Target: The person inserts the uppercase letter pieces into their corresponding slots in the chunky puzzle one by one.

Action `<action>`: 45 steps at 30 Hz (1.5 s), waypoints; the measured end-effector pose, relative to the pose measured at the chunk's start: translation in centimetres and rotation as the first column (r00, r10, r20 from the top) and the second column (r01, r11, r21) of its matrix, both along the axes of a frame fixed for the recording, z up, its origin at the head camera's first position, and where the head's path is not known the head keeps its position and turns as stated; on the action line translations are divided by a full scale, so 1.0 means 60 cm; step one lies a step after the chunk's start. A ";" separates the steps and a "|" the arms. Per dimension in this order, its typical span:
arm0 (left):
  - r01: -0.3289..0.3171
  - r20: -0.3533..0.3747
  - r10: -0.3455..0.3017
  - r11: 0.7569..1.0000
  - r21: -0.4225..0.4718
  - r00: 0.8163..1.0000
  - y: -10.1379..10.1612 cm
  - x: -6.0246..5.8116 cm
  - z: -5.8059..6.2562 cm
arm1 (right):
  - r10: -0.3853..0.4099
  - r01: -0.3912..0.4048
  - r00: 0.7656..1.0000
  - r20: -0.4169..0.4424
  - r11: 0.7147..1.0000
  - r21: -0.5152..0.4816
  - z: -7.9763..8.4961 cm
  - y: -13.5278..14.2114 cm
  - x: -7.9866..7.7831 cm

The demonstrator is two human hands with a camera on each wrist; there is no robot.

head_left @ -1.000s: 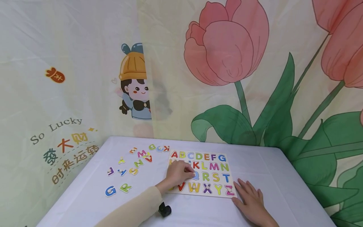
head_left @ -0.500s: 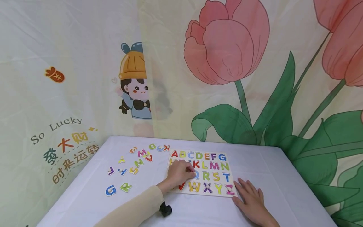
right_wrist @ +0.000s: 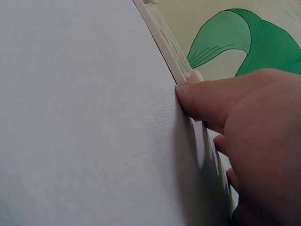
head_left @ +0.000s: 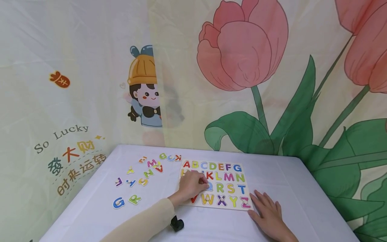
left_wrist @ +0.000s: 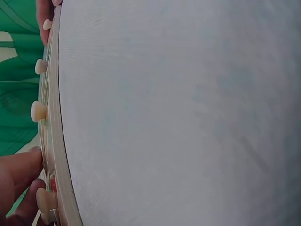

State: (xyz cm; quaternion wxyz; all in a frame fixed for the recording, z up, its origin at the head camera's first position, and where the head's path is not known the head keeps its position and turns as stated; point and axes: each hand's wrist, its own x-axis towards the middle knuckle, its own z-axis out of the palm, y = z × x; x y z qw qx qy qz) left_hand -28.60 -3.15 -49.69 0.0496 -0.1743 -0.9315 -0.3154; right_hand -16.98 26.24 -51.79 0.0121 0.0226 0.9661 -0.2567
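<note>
A wooden alphabet puzzle board (head_left: 199, 205) lies on the table, printed with rows of coloured letters. My left hand (head_left: 188, 186) is over its left-middle part, and the thumb and fingers pinch a light blue letter Q piece (head_left: 209, 188) at the Q place; the hand covers its knob. In the left wrist view, the left fingers (left_wrist: 23, 172) are low over the board edge, behind a knob (left_wrist: 47, 200). My right hand (head_left: 269, 213) lies spread at the board's lower right corner, and in the right wrist view its thumb (right_wrist: 202, 99) touches the edge. W, X and Z pieces show knobs.
Loose letter pieces lie left of the board, among them a blue G (head_left: 119, 202), a green R (head_left: 134, 199) and a purple F (head_left: 118, 182). A small black object (head_left: 176, 224) is below the left wrist. A printed curtain (head_left: 181, 84) hangs behind the white-covered table (head_left: 90, 222).
The left hand stays at the Q place with only a slight shift. The right hand and the loose pieces keep their places.
</note>
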 end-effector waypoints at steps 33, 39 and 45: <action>-0.019 0.088 0.011 0.996 0.090 0.996 -0.061 -0.007 0.024 | -0.003 0.003 1.000 0.025 1.000 -0.010 0.001 0.000 -0.001; -0.083 0.034 0.080 0.993 0.090 0.996 -0.130 -0.034 0.041 | -0.002 0.002 1.000 0.021 1.000 0.001 -0.001 0.000 -0.003; -0.087 0.006 0.086 0.994 0.068 0.996 -0.210 -0.074 0.046 | -0.003 0.003 1.000 0.029 1.000 0.003 -0.002 0.002 -0.003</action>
